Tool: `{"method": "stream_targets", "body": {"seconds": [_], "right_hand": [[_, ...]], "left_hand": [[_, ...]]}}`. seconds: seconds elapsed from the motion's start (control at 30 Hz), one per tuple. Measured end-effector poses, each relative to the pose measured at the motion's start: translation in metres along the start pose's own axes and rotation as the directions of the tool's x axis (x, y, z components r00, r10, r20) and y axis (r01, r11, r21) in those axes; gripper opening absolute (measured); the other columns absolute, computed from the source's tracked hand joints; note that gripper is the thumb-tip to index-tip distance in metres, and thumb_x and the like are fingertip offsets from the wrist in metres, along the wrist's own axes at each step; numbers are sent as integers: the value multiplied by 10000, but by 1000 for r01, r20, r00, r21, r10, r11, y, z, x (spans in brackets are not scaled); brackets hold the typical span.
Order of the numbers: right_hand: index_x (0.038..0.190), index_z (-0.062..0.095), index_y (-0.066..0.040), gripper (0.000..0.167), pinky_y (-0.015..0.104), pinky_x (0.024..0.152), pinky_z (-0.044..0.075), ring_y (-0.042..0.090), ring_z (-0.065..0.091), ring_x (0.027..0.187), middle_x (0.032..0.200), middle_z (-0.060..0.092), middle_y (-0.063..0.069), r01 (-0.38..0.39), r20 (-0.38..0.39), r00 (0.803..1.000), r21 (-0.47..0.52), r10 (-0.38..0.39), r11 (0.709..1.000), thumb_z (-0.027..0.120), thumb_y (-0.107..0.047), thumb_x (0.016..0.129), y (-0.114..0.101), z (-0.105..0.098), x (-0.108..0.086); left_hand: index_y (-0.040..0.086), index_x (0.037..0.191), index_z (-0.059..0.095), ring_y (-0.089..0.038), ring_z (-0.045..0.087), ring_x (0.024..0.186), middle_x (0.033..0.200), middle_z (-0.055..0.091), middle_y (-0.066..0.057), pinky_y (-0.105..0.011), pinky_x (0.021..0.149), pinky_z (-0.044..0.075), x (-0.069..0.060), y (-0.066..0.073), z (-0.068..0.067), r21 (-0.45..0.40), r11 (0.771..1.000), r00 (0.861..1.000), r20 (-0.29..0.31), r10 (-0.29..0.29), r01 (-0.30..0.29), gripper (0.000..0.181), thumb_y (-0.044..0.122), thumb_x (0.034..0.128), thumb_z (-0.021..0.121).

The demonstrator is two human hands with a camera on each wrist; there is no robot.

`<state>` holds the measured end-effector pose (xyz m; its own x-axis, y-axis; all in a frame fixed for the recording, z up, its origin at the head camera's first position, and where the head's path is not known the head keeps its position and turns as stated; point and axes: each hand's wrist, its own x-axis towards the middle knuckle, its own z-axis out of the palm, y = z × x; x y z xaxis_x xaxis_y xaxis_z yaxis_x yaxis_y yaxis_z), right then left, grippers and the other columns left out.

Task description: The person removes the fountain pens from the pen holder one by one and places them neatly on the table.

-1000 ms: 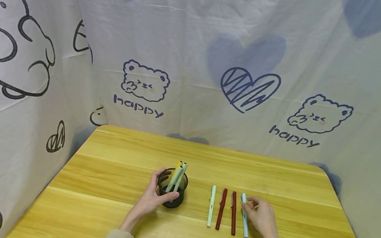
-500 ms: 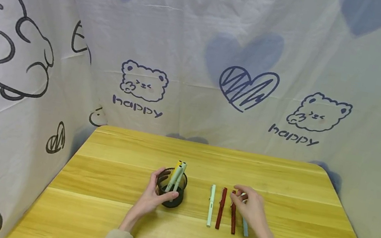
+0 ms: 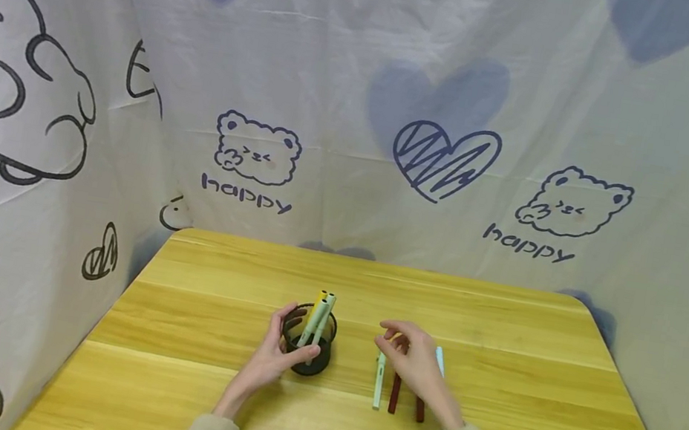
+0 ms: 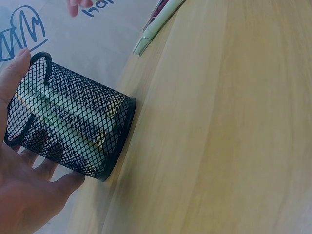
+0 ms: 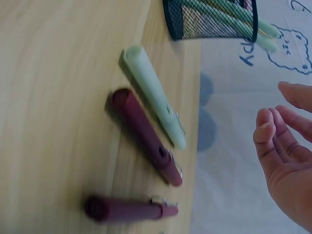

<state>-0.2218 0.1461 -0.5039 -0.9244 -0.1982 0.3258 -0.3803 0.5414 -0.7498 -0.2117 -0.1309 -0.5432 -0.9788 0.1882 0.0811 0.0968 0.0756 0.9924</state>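
Left hand (image 3: 271,363) grips the mesh cup (image 4: 83,87). Right hand (image 3: 414,361), at the cup's three o'clock, holds nothing, fingers loosely bent, above pens (image 5: 140,130) laid on the desk (image 3: 179,362).

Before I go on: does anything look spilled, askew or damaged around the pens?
Nothing stands out. The mesh cup stands upright in the left-hand grip, its pens leaning inside. The loose pens lie in a slightly uneven row, partly hidden by the right-hand grip in the head view; no spill or damage shows.
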Motion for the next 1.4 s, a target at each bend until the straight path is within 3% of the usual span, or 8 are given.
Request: {"method": "stream_targets", "body": {"seconds": [0.23, 0.33, 0.47, 0.67, 0.9, 1.07, 1.3, 1.4], "right_hand": [[1270, 672, -67, 351, 236, 681, 546, 120, 636, 799, 1025, 680, 98, 14, 80, 997, 59, -18, 998, 723, -159, 935, -8, 16, 12], [1352, 618, -74, 426, 252, 692, 550, 149, 641, 807, 1088, 662, 144, 58, 120, 991, 73, -66, 996, 710, -166, 946, -12, 22, 19], [1422, 559, -84, 477, 237, 674, 534, 172, 630, 824, 1180, 633, 186, 119, 183, 975, 60, -129, 991, 681, -164, 967, -18, 29, 28], [1475, 504, -95, 517, 191, 652, 481, 182, 614, 848, 1283, 596, 212, 149, 241, 959, 17, -148, 989, 652, -192, 989, -25, 37, 39], [1498, 476, -101, 534, 214, 645, 464, 239, 616, 851, 1275, 581, 231, 166, 269, 949, 9, -163, 986, 641, -173, 994, -30, 44, 46], [1478, 499, -109, 505, 211, 661, 471, 196, 606, 848, 1302, 586, 192, 168, 275, 948, -16, -157, 986, 638, -178, 998, -30, 49, 48], [1379, 570, -43, 442, 393, 717, 576, 190, 613, 808, 1211, 633, 200, 189, 212, 959, 11, -187, 982, 682, -89, 954, -33, 52, 50], [1317, 602, -41, 395, 339, 712, 576, 180, 619, 808, 1143, 653, 162, 165, 183, 969, 24, -166, 986, 700, -67, 936, -33, 53, 50]], "left_hand": [[153, 1576, 149, -350, 272, 1516, 1614, 322, -99, -659, 1228, 170, -1, -1, 0, 24, 1000, 1000, -1, 1, -1, 928, 200, 890, 773], [151, 1579, 142, -340, 271, 1519, 1615, 326, -88, -670, 1223, 166, -1, -1, 0, 26, 1000, 1000, -6, -6, 6, 933, 209, 893, 771], [148, 1579, 144, -348, 275, 1516, 1612, 331, -90, -687, 1213, 167, -2, -1, 0, 33, 999, 1000, -10, -7, 7, 932, 222, 894, 770], [111, 1588, 133, -357, 285, 1513, 1610, 339, -99, -688, 1211, 172, -2, -2, -1, 39, 999, 1000, -9, -15, 15, 957, 238, 890, 774], [149, 1582, 136, -360, 284, 1516, 1616, 333, -99, -686, 1215, 164, -2, -1, -2, 40, 999, 1000, -3, -19, 19, 944, 238, 891, 773], [155, 1582, 133, -365, 286, 1515, 1621, 324, -107, -672, 1221, 172, -2, 0, -2, 40, 999, 1000, 2, -23, 22, 950, 242, 888, 776], [164, 1582, 133, -351, 286, 1516, 1623, 316, -98, -676, 1219, 171, -2, 1, -1, 38, 999, 1000, 9, -25, 25, 945, 235, 891, 775], [151, 1583, 134, -353, 283, 1516, 1618, 324, -95, -682, 1217, 161, -2, 2, 0, 38, 999, 1000, 9, -24, 23, 947, 230, 890, 775]]}}
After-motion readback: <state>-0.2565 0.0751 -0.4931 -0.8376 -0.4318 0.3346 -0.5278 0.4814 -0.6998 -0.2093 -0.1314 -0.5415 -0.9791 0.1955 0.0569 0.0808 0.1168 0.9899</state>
